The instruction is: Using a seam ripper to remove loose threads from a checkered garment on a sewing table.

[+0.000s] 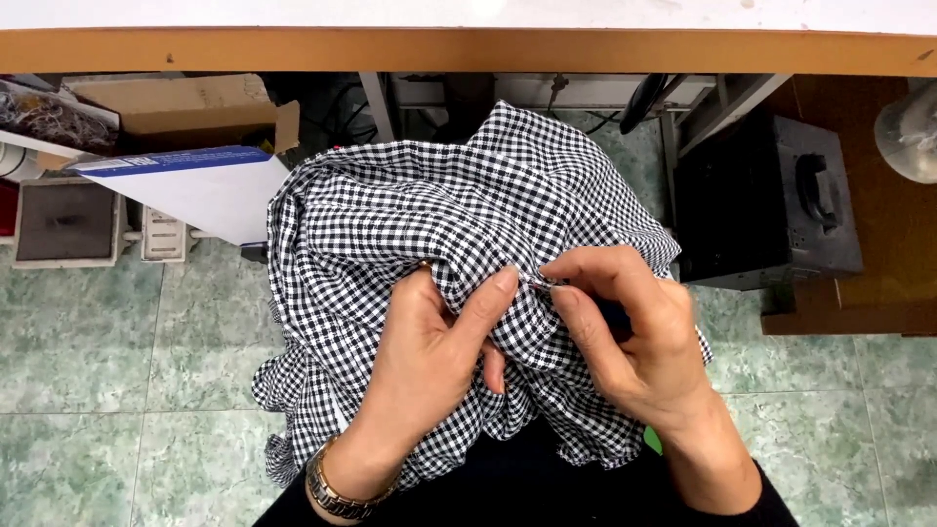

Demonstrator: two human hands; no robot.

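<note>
A bundle of black-and-white checked cloth [429,215] lies gathered in the person's lap, at the centre of the view, with its ruffled hem spilling toward 6 o'clock over dark trousers. The left hand [429,361] grips a fold from below, thumb and forefinger pressed together on the cloth at the seam. The right hand [634,342] meets it from 3 o'clock, its fingers [576,293] pinching something very small at the same spot; whether that is a thread end or a pin is too small to tell. A metal watch [332,493] sits on the left wrist.

The step in hand looks like close picking at a seam. The next move seems to call for a firm hold by the left hand and a fine, steady pull by the right.

At 12 o'clock runs the wooden edge of a desk [468,49]; a cardboard box [185,107] stands at 10 o'clock and a black case [771,195] at 2 o'clock on the green tiled floor [117,371].
</note>
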